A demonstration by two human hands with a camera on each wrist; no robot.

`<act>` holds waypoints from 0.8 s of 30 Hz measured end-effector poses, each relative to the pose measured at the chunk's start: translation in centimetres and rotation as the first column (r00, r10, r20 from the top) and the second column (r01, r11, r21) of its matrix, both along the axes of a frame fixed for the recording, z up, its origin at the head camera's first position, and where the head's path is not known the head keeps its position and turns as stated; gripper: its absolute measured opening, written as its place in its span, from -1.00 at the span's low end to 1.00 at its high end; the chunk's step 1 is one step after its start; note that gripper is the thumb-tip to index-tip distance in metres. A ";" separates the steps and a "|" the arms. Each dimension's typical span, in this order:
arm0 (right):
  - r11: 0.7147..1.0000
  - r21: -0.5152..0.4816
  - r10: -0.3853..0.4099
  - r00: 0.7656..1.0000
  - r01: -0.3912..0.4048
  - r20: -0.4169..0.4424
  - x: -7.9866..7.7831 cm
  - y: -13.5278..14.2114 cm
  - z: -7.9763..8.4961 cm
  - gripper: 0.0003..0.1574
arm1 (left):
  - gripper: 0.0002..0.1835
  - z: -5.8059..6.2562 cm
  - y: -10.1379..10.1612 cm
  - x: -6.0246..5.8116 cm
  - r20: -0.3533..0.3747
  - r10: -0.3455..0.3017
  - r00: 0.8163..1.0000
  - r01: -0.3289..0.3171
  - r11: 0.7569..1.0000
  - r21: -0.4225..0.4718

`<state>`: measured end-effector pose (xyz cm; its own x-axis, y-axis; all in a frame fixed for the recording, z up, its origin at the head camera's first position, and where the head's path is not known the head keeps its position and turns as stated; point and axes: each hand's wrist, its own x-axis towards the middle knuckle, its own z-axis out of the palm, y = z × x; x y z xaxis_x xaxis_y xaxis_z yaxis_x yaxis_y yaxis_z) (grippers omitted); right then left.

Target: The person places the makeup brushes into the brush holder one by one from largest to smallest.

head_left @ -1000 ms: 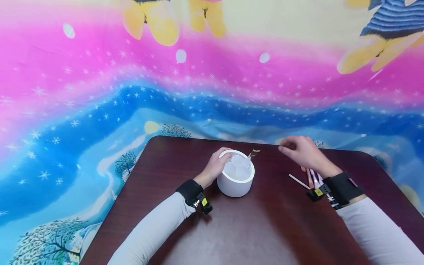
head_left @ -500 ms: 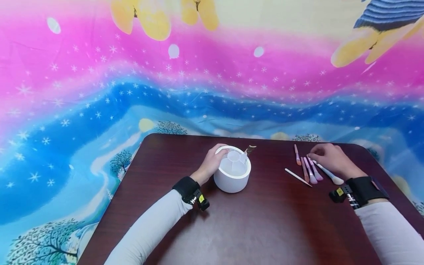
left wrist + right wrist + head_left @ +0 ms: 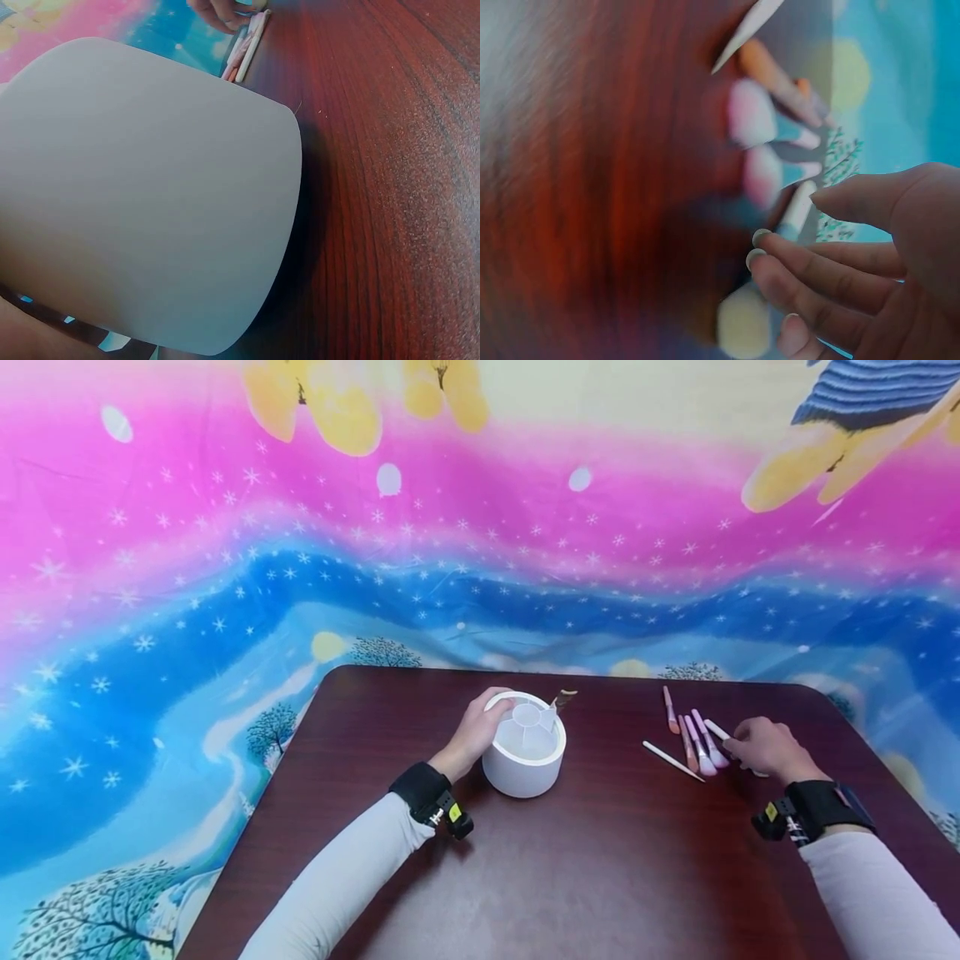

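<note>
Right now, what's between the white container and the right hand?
The head view shows a white stick, pink-handled brushes and, nearest the right hand, a white-handled brush.

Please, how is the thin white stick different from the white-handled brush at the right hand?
The white stick tapers to a point, while the white-handled brush ends in a broad, pale bristle head. In the head view, the white stick shows whole, but the white-handled brush is partly hidden by the right hand. Both have a slender, light-coloured shaft.
</note>
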<state>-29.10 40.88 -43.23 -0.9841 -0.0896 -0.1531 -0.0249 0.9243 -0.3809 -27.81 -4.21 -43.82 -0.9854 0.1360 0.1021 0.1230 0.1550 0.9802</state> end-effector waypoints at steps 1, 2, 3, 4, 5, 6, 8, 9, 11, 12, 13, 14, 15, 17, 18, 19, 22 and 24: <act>1.000 0.005 -0.015 1.000 0.015 0.006 0.1 0.2 -0.2 -0.58 | -0.64 0.0 0.0 0.0 0.003 0.001 1.000 -0.001 1.000 -0.001; 1.000 0.011 -0.029 1.000 0.029 0.007 0.2 0.5 -0.3 -0.59 | -0.64 0.0 0.0 0.1 0.006 0.001 1.000 -0.001 1.000 -0.003; 0.999 0.019 -0.042 0.999 0.042 0.007 0.4 0.7 -0.5 -0.58 | -0.64 0.0 0.0 0.1 0.006 0.000 1.000 0.000 1.000 -0.002; 0.998 0.031 -0.052 0.999 0.052 0.004 0.5 1.0 -0.6 -0.57 | -0.64 0.0 0.0 0.1 0.009 0.000 1.000 0.000 1.000 -0.004; 0.997 0.046 -0.061 0.998 0.061 -0.002 0.7 1.3 -0.6 -0.55 | -0.64 0.0 0.0 0.1 0.010 0.001 1.000 -0.001 1.000 -0.005; 0.995 0.062 -0.072 0.997 0.072 -0.008 0.9 1.5 -0.6 -0.54 | -0.64 0.0 0.0 0.1 0.011 0.001 1.000 -0.001 1.000 -0.005; 0.992 0.098 -0.084 0.996 0.084 -0.007 1.2 2.1 -0.6 -0.53 | -0.64 0.0 -0.1 0.1 0.009 0.001 1.000 -0.001 1.000 -0.005; 0.989 0.115 -0.090 0.996 0.090 -0.004 1.3 2.4 -0.5 -0.52 | -0.64 0.0 -0.1 0.1 0.009 0.003 1.000 -0.003 1.000 -0.006; 0.984 0.148 -0.105 0.994 0.103 0.006 1.6 3.0 -0.2 -0.52 | -0.64 0.1 -0.1 0.1 0.011 0.008 1.000 -0.008 1.000 -0.008; 0.981 0.162 -0.114 0.993 0.110 0.015 1.8 3.2 -0.1 -0.53 | -0.64 0.1 -0.1 0.1 0.011 0.011 1.000 -0.011 1.000 -0.009; 0.977 0.177 -0.126 0.992 0.120 0.024 2.0 3.5 0.1 -0.54 | -0.64 0.1 -0.1 0.1 0.012 0.015 1.000 -0.015 1.000 -0.011; 0.974 0.188 -0.137 0.990 0.129 0.033 2.2 3.7 0.2 -0.55 | -0.65 0.1 -0.2 0.1 0.012 0.018 1.000 -0.018 1.000 -0.012; 0.970 0.197 -0.153 0.987 0.143 0.039 2.4 3.9 0.4 -0.56 | -0.65 0.1 -0.2 0.1 0.012 0.021 1.000 -0.020 1.000 -0.012; 0.962 0.209 -0.189 0.981 0.174 0.052 2.7 4.2 0.6 -0.58 | -0.65 0.0 -0.1 0.0 0.013 0.022 1.000 -0.022 1.000 -0.011; 0.958 0.214 -0.208 0.976 0.191 0.062 2.9 4.3 0.7 -0.57 | -0.65 0.0 -0.1 0.0 0.014 0.021 1.000 -0.021 1.000 -0.011; 0.954 0.214 -0.229 0.971 0.210 0.065 3.1 4.3 0.8 -0.57 | -0.65 -0.1 -0.1 0.0 0.016 0.021 1.000 -0.020 1.000 -0.011; 0.939 0.221 -0.287 0.955 0.264 0.078 3.5 4.3 0.9 -0.54 | -0.65 -0.2 -0.1 0.0 0.021 0.020 1.000 -0.019 1.000 -0.014; 0.930 0.226 -0.317 0.944 0.291 0.088 3.7 4.3 1.0 -0.53 | -0.64 -0.2 -0.1 0.0 0.022 0.023 1.000 -0.022 1.000 -0.020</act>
